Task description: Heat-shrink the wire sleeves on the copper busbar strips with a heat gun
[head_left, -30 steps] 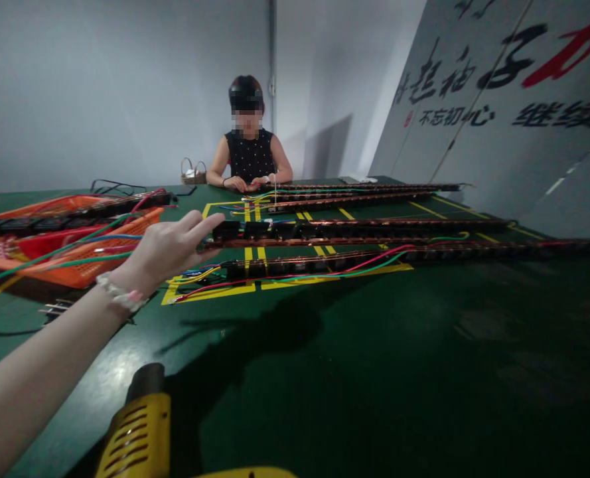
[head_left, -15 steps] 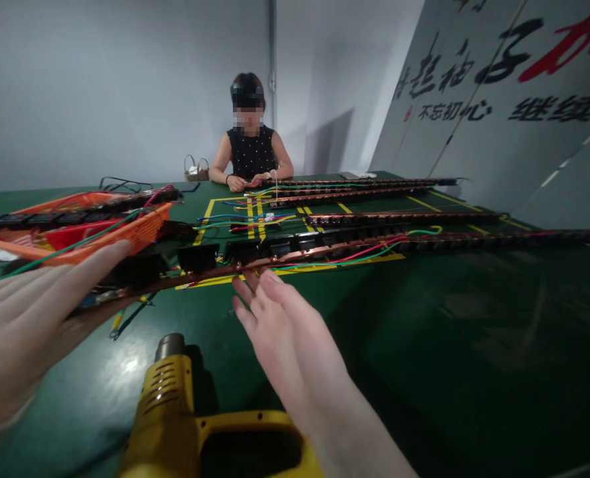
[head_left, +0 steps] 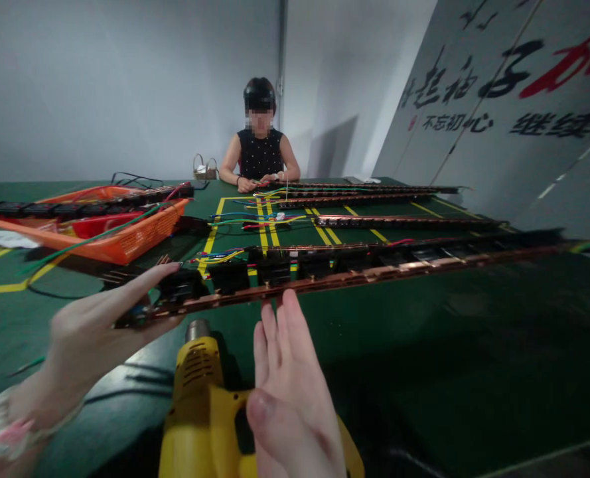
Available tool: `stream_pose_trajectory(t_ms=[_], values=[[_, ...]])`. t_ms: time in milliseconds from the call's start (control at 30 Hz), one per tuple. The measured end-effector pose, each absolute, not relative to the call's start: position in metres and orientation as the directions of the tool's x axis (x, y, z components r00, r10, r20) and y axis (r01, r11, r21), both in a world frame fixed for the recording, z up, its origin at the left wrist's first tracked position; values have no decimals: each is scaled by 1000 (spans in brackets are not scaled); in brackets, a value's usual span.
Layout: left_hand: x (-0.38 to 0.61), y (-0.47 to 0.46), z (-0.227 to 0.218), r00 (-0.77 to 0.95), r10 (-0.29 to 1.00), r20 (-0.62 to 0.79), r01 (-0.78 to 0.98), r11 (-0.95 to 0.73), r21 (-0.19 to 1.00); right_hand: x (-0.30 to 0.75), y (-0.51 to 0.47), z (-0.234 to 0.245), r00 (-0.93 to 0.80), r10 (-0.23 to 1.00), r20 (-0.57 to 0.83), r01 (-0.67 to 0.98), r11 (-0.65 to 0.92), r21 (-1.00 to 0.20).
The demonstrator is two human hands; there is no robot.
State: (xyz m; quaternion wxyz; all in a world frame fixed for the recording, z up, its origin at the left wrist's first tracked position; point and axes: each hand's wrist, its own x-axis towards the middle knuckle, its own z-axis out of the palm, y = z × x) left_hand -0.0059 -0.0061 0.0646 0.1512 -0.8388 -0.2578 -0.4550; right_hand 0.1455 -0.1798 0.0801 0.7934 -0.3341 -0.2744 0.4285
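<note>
The left hand [head_left: 100, 332] is closed around the left end of a long copper-edged strip [head_left: 354, 276], above the desk [head_left: 424, 345] toward its near edge; the right hand [head_left: 295, 392], fingers straight, seems to support it from below. I judge this a positioning step, and the next move calls for level support.

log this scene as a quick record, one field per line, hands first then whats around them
left hand: gripping one end of a long copper-and-black strip
right hand: open, fingertips at the strip's underside
yellow tool: below the strip, partly hidden by the right hand
orange basket: left side, with wires across it
co-worker: at the far edge of the green table
</note>
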Motion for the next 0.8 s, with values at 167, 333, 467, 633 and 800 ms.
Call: stream_pose_trajectory(t_ms=[167,333,467,633,800], values=[[21,7,56,631,201,750,312,-950,-8,146,-184,64,614,786,76,-443,422,-791],[39,12,46,715,282,639,222,-959,175,155,-170,43,682,731,-14,-475,428,-769],[48,16,36,745,425,515,309,-903,299,171,-159,32,660,749,-52,-491,378,-785],[65,29,28,765,549,337,431,-825,365,183,-168,27,584,805,102,-289,324,-901],[91,41,22,816,530,229,442,-828,344,151,-187,6,399,847,352,96,343,-934]])
